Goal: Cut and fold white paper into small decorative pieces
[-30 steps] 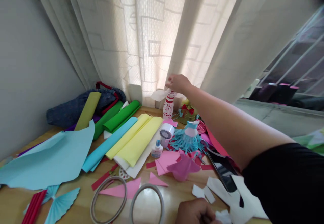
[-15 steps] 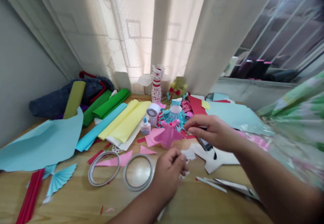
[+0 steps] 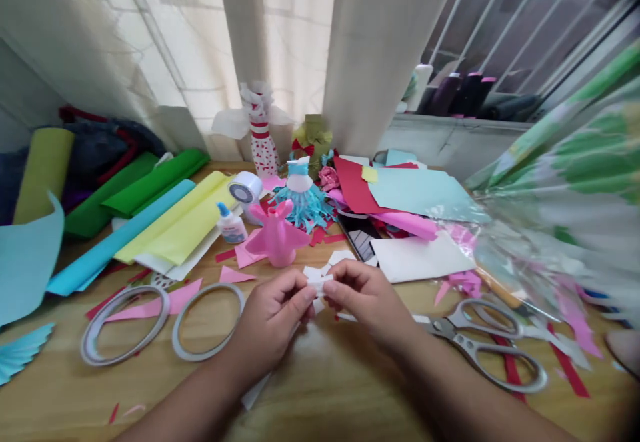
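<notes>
My left hand [image 3: 273, 322] and my right hand [image 3: 367, 295] meet over the wooden table [image 3: 320, 395], both pinched on a small white paper piece [image 3: 319, 285]. More white scraps [image 3: 330, 262] lie just behind the fingers. A pink paper dress [image 3: 276, 232] stands right beyond my hands, with a blue fringed paper dress [image 3: 301, 199] behind it. A red-and-white paper figure [image 3: 261, 137] stands at the back by the curtain.
Scissors [image 3: 493, 345] lie right of my right wrist. Two tape rings [image 3: 165, 325] rest at left, with a glue bottle [image 3: 229, 223], a tape roll [image 3: 245, 191], rolled coloured papers [image 3: 150, 222], and red, blue and white sheets [image 3: 415, 222]. Crinkled wrapping [image 3: 560, 215] fills the right.
My right hand left the red-and-white figure at the back and came down to meet my left hand on the white paper piece. The view swung down and to the right.
</notes>
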Demonstrator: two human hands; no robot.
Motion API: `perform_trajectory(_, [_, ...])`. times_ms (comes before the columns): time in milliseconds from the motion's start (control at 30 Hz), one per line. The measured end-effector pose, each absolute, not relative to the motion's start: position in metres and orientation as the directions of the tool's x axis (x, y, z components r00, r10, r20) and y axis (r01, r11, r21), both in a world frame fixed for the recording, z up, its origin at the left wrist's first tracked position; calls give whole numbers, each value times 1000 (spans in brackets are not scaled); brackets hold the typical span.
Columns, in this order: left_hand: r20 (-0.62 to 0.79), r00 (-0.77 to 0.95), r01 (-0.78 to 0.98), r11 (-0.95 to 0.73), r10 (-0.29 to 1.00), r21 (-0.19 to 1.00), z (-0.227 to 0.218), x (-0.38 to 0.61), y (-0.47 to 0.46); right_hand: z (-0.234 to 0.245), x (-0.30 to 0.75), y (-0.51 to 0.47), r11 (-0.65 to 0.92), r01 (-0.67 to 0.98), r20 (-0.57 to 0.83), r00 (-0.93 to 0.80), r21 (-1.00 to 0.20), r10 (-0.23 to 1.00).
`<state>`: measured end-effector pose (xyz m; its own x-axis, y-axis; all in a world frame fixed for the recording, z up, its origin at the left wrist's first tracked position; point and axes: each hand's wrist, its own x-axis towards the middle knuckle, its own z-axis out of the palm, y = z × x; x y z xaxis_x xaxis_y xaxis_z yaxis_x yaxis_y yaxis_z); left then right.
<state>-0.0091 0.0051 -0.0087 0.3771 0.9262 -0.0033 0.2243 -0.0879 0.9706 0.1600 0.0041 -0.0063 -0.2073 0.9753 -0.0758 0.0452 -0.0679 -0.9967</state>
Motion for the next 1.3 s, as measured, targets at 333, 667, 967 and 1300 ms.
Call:
perform_trajectory(333, [-23,463,320,-143,886,937,-16,-10,7,-10,158,-1,163,364,96,-194,-917,976])
perform_trajectory(667, [69,449,406,-272,891,872,-11,-8,10,-15,158,0,269,436,172,-250,-859,953])
perform_trajectory(967, [91,421,437,-290,903,852,-14,-14,9,-13,157,-2,228,374,158,-209,-899,965])
perform_trajectory(1300, [243,-23,137,-238,970,962,-11,-16,12,-3,179,8,108,152,119,61,-982,991])
